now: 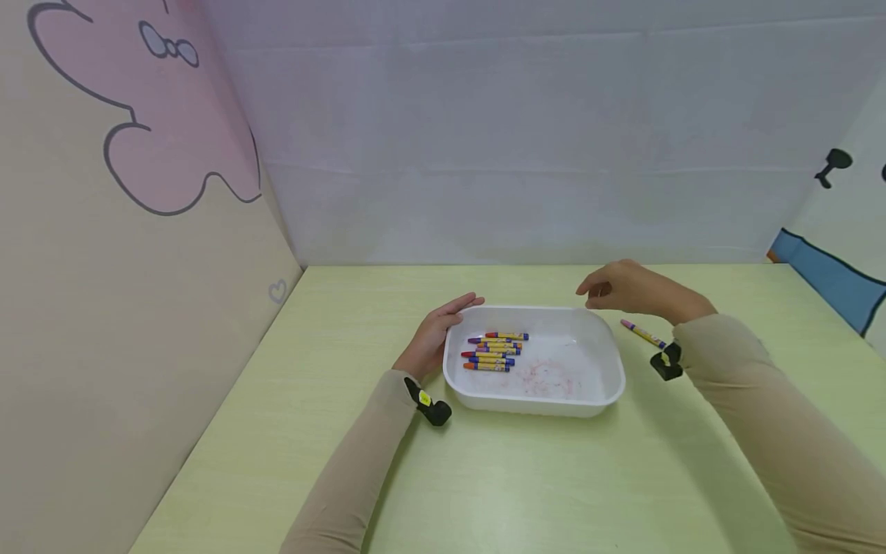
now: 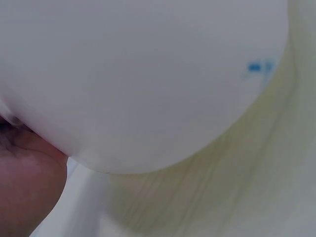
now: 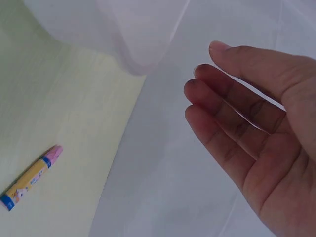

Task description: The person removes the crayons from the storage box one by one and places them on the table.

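A white plastic tray [image 1: 533, 405] stands on the table, with several crayons [image 1: 487, 367] lying side by side in its left half. My left hand [image 1: 431, 338] holds the tray's back left corner, thumb at the rim and fingers along the outside; the left wrist view shows the tray wall [image 2: 158, 98] close up beside the hand. Beyond the back right corner hovers my right hand [image 1: 626, 288], its fingers loosely bent and nothing in them, as the right wrist view confirms. A pink crayon [image 3: 32, 177] in a yellow wrapper lies on the table below that hand, right of the tray.
The light green table [image 1: 512, 485] meets a white sheet [image 1: 498, 154] at its back edge. On the left rises a wall [image 1: 138, 308] with a pink drawing. Faint reddish marks show on the tray's floor.
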Available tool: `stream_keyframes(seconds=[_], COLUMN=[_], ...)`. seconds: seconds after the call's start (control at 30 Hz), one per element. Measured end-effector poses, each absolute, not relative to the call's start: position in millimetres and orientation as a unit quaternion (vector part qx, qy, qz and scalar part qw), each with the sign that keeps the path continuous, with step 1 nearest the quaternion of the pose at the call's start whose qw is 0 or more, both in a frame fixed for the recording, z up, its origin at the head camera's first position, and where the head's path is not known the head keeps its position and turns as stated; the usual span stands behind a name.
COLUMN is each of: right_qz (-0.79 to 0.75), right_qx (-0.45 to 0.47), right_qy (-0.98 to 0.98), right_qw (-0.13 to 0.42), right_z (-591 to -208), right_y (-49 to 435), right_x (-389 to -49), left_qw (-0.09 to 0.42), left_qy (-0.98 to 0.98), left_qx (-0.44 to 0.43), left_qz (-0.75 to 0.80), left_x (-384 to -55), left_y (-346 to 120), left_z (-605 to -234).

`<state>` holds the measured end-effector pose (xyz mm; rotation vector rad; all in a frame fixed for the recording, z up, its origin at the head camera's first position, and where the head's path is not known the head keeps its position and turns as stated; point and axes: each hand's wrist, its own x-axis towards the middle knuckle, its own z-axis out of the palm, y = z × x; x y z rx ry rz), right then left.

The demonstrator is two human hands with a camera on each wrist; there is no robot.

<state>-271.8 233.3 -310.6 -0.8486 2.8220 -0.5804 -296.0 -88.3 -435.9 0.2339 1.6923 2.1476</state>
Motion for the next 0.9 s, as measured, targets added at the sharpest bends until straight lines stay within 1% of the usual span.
stream_keyframes(seconds=[0.1,0.37,0.63,0.9], right_qz=[-0.198,-0.201,-0.198,-0.174], right_qx=[-0.297,-0.323,-0.333,-0.344], right_qy=[0.931,0.916,0.899,0.89], right_qw=[0.077,0.129,0.206,0.243], right_z=[-307.7,-315.5,-325.6,-341.3], right_y=[220.2,181.4,141.3,113.1], right_x=[-272.8,-280.5,-283.9,-286.7], left_qw=[0.196,0.195,0.197,0.192], left_qy=[0.607,0.609,0.611,0.609], left_qx=[0.086,0.083,0.082,0.093], left_qz=[0.766,0.764,0.762,0.764], left_x=[-295.2,-295.4,-296.0,-295.2], left_y=[-89.2,-90.4,-88.6,-89.8], left_z=[-435.2,-435.6,-436.0,-435.4])
